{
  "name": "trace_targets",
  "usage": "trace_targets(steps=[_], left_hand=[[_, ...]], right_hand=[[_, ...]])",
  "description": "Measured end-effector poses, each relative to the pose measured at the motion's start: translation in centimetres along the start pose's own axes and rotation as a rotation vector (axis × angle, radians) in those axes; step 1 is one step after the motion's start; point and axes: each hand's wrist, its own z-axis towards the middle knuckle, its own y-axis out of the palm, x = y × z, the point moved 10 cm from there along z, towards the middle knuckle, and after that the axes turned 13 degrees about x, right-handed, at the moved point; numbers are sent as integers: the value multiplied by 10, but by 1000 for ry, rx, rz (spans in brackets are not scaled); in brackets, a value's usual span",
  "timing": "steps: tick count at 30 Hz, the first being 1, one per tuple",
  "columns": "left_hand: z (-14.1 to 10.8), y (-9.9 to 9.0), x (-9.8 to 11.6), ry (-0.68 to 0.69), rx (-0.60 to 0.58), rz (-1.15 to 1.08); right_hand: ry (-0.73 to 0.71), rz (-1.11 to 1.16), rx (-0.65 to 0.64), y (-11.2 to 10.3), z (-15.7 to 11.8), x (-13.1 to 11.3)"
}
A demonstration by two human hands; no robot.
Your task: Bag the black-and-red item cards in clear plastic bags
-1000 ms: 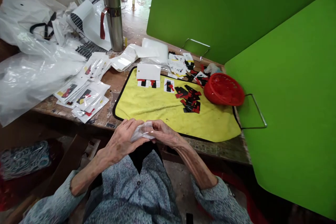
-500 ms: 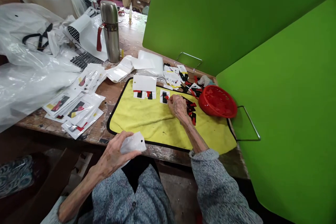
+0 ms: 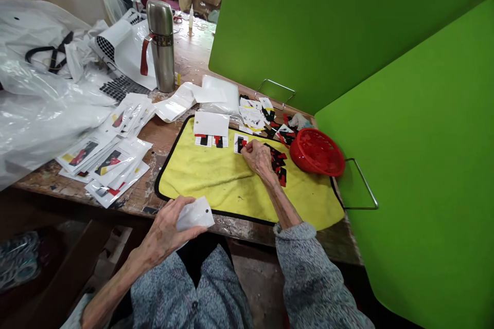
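Observation:
My left hand [image 3: 168,226] grips a small whitish plastic bag [image 3: 196,213] with a punched hole, held at the table's front edge between thumb and fingers. On the yellow cloth [image 3: 208,175], my right hand [image 3: 258,157] is closed in a pinch at the right edge of a white card [image 3: 236,145] bearing black and red pieces. Its fingertips cover part of that card, and what they pinch is hidden. Two similar cards [image 3: 203,141] lie to the left, partly under a blank white bag [image 3: 211,124]. Loose black and red pieces [image 3: 278,162] are heaped right of the hand.
A red plastic basket [image 3: 317,153] sits at the cloth's right end, beside green panels [image 3: 309,31] with wire feet. Filled packets [image 3: 104,159] are piled at left. Behind stand a steel thermos [image 3: 164,54], a stack of clear bags [image 3: 221,96] and more printed cards [image 3: 252,113].
My right hand has shifted slightly left, its fingertips now covering more of the card's right edge. My left hand still holds the bag in nearly the same place.

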Motion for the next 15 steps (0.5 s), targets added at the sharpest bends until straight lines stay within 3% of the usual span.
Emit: trace_targets(steps=[7, 15], left_hand=[[1, 1, -1, -8, -2, -22], [-3, 6, -3, 11, -45, 4]], right_hand=[[31, -76, -47, 4, 2, -11], [144, -114, -70, 2, -4, -4]])
